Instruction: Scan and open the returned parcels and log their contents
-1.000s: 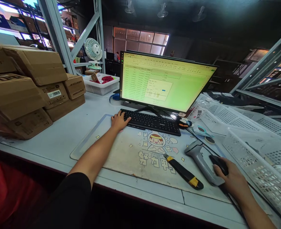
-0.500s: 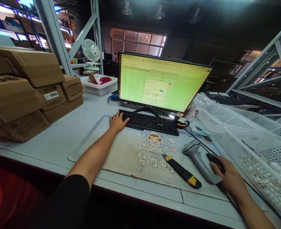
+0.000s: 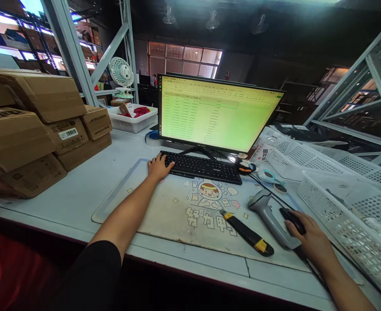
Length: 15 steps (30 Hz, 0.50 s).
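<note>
A: What do we have furthest left?
B: Cardboard boxes [image 3: 38,131], stacked well to the left of our left hand [image 3: 158,167]. That hand is spread wide, thumb out, gripping nothing, on the left end of the keyboard [image 3: 206,168].
A: Are we pressing a key?
B: We cannot tell. A light touch would serve us best, so that no stray key goes down.
A: And past that hand?
B: The lit screen [image 3: 216,116] stands ahead of it and to its right, its rows too small for us to read here. We would do well to check the row there before any click.
A: What lies between our hands?
B: The cutter knife [image 3: 247,232] on the desk mat [image 3: 164,216], then the scanner [image 3: 272,221], its handle end just beside our right hand [image 3: 316,239]. We had better not nudge that handle.
A: And the right hand itself?
B: Curled over the mouse [image 3: 293,219]. Small wrist moves suit us, with the scanner on its left and a white basket [image 3: 339,224] near its right.
</note>
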### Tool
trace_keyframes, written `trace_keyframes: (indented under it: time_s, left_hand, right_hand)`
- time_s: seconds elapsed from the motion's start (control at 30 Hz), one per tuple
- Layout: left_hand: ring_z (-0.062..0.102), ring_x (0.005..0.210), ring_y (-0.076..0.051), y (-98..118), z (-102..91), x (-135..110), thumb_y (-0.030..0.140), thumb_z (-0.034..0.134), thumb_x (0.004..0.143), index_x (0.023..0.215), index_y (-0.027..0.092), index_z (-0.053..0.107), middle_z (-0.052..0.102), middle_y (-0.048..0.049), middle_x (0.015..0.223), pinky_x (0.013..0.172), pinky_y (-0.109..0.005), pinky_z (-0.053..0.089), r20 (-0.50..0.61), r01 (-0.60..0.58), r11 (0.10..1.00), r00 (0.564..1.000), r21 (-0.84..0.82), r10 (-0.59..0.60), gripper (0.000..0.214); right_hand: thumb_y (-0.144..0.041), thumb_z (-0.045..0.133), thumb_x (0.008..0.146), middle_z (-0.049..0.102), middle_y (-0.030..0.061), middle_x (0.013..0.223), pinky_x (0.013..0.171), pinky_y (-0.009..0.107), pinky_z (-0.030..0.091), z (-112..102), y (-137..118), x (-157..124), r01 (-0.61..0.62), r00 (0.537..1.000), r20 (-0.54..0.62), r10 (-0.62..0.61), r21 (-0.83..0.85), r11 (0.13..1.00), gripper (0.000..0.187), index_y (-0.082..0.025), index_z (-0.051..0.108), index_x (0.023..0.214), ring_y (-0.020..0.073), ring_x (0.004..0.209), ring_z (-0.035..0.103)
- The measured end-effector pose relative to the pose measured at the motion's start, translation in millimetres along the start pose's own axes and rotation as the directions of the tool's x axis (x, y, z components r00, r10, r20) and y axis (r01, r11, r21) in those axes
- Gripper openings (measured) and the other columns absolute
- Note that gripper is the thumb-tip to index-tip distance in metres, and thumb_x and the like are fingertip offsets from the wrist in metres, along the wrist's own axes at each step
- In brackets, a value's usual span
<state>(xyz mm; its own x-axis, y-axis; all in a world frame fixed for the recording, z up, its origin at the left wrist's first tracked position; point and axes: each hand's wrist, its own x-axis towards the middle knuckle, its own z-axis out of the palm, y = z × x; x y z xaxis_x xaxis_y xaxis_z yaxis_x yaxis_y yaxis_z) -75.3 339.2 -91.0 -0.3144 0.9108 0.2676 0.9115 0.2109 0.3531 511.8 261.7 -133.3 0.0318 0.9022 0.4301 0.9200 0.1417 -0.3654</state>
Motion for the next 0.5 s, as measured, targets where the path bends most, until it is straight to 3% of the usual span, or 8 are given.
trace_keyframes:
  time_s: [0.2,0.5]
  left_hand:
    - [0.043,0.144,-0.038,-0.2,-0.2,0.6,0.068,0.038,0.097,0.154,0.022,0.049,0.034,-0.0109,0.169,0.117,-0.055,0.035,0.014,0.001,1.0,1.0,0.009,-0.001,0.074]
    - [0.042,0.145,-0.038,-1.1,2.6,2.7,0.068,0.037,0.098,0.154,0.024,0.049,0.033,-0.0098,0.169,0.117,-0.054,0.035,0.004,0.001,1.0,1.0,0.026,-0.001,0.072]
  right_hand:
    - [-0.069,0.05,0.076,0.069,0.0119,0.127,0.109,0.055,0.05,-0.7,3.3,-0.4,-0.005,1.0,-0.024,0.005,0.019,1.0,0.062,-0.025,0.067,0.115,0.0352,0.121,0.065]
    - [-0.068,0.053,0.076,0.071,0.0107,0.13,0.112,0.053,0.048,-3.2,1.7,-1.1,0.043,0.999,-0.015,-0.042,0.059,0.997,0.06,-0.025,0.07,0.114,0.0348,0.121,0.067]
